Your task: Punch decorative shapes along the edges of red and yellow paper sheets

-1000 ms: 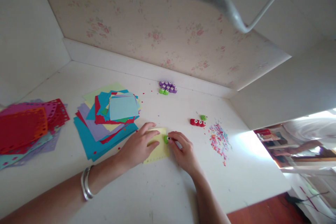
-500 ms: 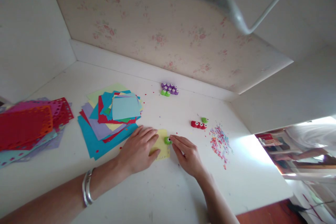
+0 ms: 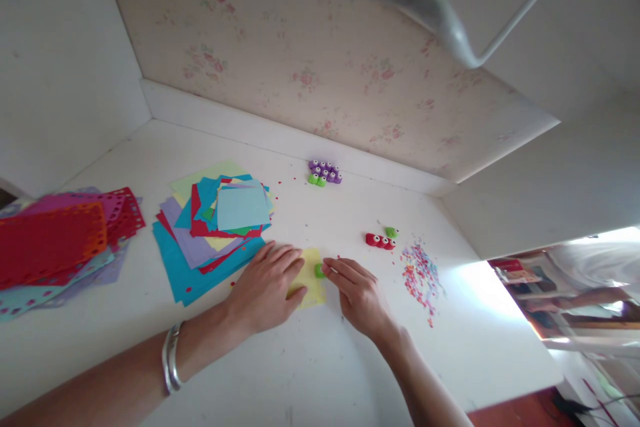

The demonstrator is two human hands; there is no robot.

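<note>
My left hand (image 3: 267, 287) lies flat, fingers stretched out, on a pale yellow paper square (image 3: 311, 283) on the white table (image 3: 310, 367). My right hand (image 3: 357, 295) is at the sheet's right edge, its fingertips closed on a small green paper punch (image 3: 319, 271) that sits on the paper's upper right corner. A silver bangle (image 3: 171, 357) is on my left wrist.
A stack of coloured paper squares (image 3: 215, 223) lies left of my hands. Punched red and purple sheets (image 3: 55, 240) lie at the far left. Purple and green punches (image 3: 324, 172) sit near the wall, red and green ones (image 3: 380, 239) beside a confetti pile (image 3: 421, 273). The table edge runs at right.
My left hand has flattened over the yellow sheet, covering more of it. My right hand's fingers have stretched out lower over the green punch. The camera has shifted slightly.
</note>
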